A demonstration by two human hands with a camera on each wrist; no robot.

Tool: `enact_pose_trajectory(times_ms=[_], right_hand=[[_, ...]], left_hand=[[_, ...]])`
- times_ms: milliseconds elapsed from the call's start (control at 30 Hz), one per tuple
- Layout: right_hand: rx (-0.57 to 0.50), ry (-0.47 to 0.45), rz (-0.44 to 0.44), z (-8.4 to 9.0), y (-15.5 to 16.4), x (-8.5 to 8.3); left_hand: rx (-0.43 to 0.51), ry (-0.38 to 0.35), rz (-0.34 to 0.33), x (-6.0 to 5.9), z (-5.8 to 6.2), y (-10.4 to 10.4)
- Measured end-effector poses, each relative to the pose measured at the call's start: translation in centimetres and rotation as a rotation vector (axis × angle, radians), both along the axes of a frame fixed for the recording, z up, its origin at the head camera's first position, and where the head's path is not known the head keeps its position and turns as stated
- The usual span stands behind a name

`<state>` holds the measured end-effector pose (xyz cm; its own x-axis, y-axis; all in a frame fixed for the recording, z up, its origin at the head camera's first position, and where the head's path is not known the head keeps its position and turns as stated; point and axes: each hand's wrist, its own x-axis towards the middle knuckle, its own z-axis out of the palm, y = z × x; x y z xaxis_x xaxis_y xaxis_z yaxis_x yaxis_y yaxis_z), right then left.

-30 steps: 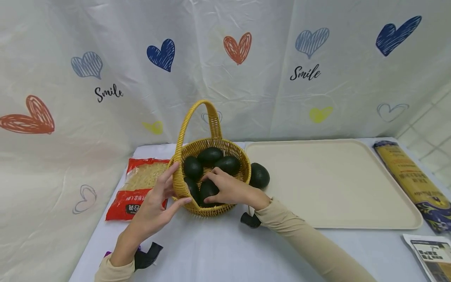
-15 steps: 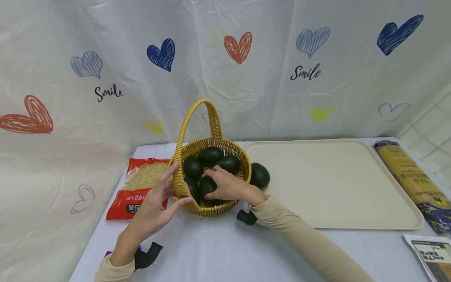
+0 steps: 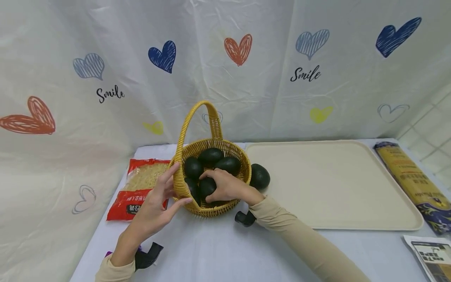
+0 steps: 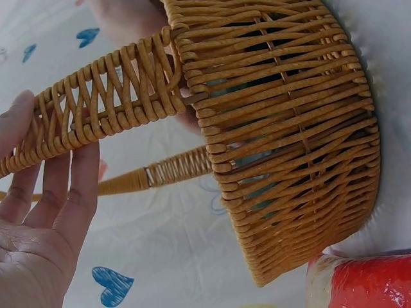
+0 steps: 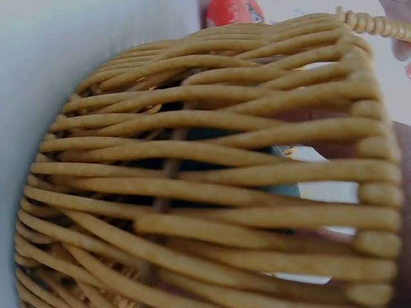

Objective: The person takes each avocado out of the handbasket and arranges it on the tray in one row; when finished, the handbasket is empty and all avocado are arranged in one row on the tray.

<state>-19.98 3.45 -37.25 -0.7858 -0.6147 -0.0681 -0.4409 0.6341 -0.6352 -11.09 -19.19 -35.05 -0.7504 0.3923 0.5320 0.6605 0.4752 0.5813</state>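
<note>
Partly hidden, one avocado (image 3: 208, 187) sits inside the curled right fingers (image 3: 213, 173), while the left fingers (image 4: 85, 178) pinch the basket handle (image 3: 179, 178).

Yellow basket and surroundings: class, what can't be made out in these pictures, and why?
Head view: right side of the held avocado, covered by the right hand.
Head view: rest of the bottom-right packet, cut by the edge.
Right wrist view: what's inside, mostly screened by the basket.

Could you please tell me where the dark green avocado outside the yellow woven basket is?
In the head view, the dark green avocado sits just right of the yellow woven basket, by the left edge of the cream rectangular tray.
</note>
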Motion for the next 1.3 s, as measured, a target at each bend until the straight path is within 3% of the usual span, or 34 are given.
enact_pose_trajectory(times_ms=[400,533,800,1000,1300], right_hand=[[-0.179,0.068,-0.025,3.8,3.3,0.1],[-0.265,0.093,-0.070,5.5,5.8,0.4],[-0.349,0.051,-0.196,7.7,12.6,0.9],[-0.344,0.024,-0.308,7.3,17.6,1.2],[-0.267,0.001,-0.418,4.4,22.1,1.7]], left_hand=[[-0.008,-0.006,0.008,-0.2,-0.5,-0.4],[0.000,-0.006,0.003,-0.1,-0.7,-0.3],[-0.010,0.000,0.013,0.1,-0.5,-0.2],[-0.010,0.006,0.010,0.1,-0.3,0.0],[-0.003,0.027,0.003,0.1,-0.1,0.2]])
